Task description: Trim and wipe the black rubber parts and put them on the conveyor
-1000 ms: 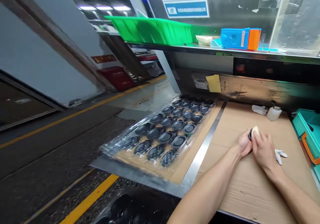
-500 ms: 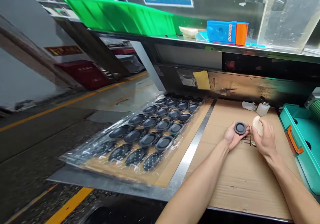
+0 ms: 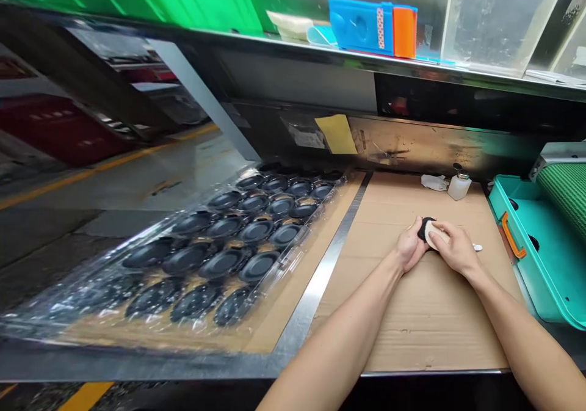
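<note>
My left hand (image 3: 408, 249) is closed around a small round black part (image 3: 423, 228), held over the cardboard sheet (image 3: 412, 313) on the bench. My right hand (image 3: 453, 249) grips a pale cream pad (image 3: 434, 235) and presses it against that black part. The two hands touch each other above the cardboard. To the left lies a clear plastic tray (image 3: 192, 258) filled with several black round parts in rows.
A small white bottle (image 3: 458, 185) and a crumpled white cloth (image 3: 433, 182) sit at the back of the cardboard. A teal bin (image 3: 535, 252) with an orange handle stands at right. A shelf above carries a blue and orange box (image 3: 373, 26) and green bins.
Half a second ago the black part was held face-up with the pad apart from it. Now the pad is pressed on the part. The view has shifted down and left.
</note>
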{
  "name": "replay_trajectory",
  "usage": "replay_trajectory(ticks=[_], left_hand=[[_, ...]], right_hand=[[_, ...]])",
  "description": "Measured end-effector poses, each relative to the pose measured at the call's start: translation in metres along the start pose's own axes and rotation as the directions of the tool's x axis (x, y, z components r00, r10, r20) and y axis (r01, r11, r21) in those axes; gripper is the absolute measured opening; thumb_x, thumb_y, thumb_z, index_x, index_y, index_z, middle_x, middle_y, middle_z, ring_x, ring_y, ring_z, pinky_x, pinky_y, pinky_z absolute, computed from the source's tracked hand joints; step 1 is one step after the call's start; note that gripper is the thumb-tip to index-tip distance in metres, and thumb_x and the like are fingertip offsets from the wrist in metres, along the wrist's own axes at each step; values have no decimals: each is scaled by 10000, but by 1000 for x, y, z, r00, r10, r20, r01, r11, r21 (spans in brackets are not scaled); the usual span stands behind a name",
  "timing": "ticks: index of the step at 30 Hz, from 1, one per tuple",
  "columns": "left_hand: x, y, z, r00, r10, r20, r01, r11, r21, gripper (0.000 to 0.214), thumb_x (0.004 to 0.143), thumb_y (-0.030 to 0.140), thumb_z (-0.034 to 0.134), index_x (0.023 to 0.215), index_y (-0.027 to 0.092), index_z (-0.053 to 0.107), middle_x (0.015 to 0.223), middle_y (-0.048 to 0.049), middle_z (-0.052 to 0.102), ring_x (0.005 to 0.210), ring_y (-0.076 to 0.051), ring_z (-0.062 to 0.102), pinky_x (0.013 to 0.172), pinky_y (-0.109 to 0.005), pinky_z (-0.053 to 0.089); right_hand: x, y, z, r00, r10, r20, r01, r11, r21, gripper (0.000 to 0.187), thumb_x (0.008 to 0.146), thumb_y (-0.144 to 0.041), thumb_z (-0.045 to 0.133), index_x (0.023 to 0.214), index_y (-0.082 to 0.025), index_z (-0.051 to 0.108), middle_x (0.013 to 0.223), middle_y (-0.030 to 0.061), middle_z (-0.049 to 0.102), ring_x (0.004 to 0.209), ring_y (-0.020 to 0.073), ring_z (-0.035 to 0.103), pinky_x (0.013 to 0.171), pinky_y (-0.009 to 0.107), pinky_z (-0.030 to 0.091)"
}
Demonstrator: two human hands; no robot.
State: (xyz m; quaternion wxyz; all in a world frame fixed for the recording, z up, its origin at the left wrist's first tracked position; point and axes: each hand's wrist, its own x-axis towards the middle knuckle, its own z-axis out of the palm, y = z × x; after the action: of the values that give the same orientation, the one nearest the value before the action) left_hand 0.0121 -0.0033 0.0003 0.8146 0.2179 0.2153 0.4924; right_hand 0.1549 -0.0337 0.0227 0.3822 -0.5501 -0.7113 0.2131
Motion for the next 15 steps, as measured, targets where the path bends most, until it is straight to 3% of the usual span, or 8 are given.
replay_trajectory(ticks=[3,6,8,12,15], left_hand=[[-2,-4,2,999,21,-24,-21,999,31,353,1012,376,490,1006,99,708,992,-144,729,992,-248,693,985,-389,518],[-5,-5,3,1000,7,-21,-6,999,52,353,1008,369,499,990,89,714,988,-154,729,940,-247,703,965,-404,531],[-6,-5,4,1000,-2,-25,3,999,53,349,1009,365,499,996,89,711,1021,-163,727,936,-245,705,962,-427,538],[-3,-6,3,998,3,-70,-2,1000,24,341,1025,341,464,1005,97,700,1028,-159,730,954,-236,706,964,-428,548],[-4,-6,3,997,-23,-69,24,1000,16,323,1015,344,491,1013,94,697,1028,-164,732,970,-245,711,965,-415,551]], right_hand=[[5,4,-2,986,60,156,-84,985,150,335,895,-409,589,1095,-189,746,983,41,770,869,194,705,800,296,530],[5,9,-13,949,96,300,-139,982,125,318,853,-386,627,1032,-168,772,934,43,773,826,195,704,746,280,525],[3,10,-19,962,111,251,-124,992,38,292,850,-365,629,1008,-174,783,944,51,776,852,207,709,768,292,528],[0,0,-17,999,31,18,-30,998,-57,312,911,-348,561,1107,-204,757,1059,59,774,962,217,712,884,327,522],[2,-5,-14,989,-27,148,28,1000,-8,280,906,-335,574,1081,-221,759,1059,35,774,948,203,714,884,310,522]])
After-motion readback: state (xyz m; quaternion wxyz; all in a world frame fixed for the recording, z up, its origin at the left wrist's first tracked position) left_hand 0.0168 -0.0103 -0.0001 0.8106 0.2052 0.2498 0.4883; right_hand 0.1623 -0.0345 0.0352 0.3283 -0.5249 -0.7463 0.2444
